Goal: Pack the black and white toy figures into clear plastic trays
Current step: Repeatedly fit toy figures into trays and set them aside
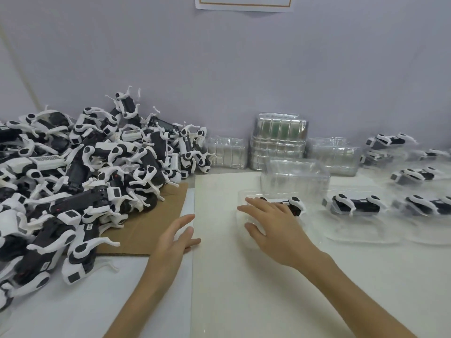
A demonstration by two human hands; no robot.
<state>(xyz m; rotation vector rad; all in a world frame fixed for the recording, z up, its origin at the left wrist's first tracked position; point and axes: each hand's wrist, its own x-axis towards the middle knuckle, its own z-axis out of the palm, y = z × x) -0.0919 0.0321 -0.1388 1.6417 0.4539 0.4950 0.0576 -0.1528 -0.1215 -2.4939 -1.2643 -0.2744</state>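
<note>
Your right hand [268, 223] lies wide and flat over a clear tray [303, 222] on the white worktop [244, 289]. Its fingers are straight and spread, and the thumb is stretched toward you. It grips nothing. A black and white toy figure [291, 204] lies on its side in that tray, and your fingertips cover its left end. You cannot tell from here whether they press on the figure or on clear plastic above it. Just behind the tray a clear tray shell [292, 175] stands upright.

Your left hand [175, 237] is also wide, with fingers straight and slightly apart. It holds nothing and is at the near right corner of a brown cardboard sheet [151, 220]. Whether it touches the worktop or is just above it is unclear.

A big pile of loose figures [85, 179] fills the left side of the worktop. It lies partly on the cardboard and reaches back to the wall.

Stacks of empty trays [278, 142] stand along the wall behind the tray.

To your right, packed trays lie in rows with a figure in each. The nearest packed tray [353, 206] is just beside the one under your right hand, and another [429, 206] sits beyond it.
</note>
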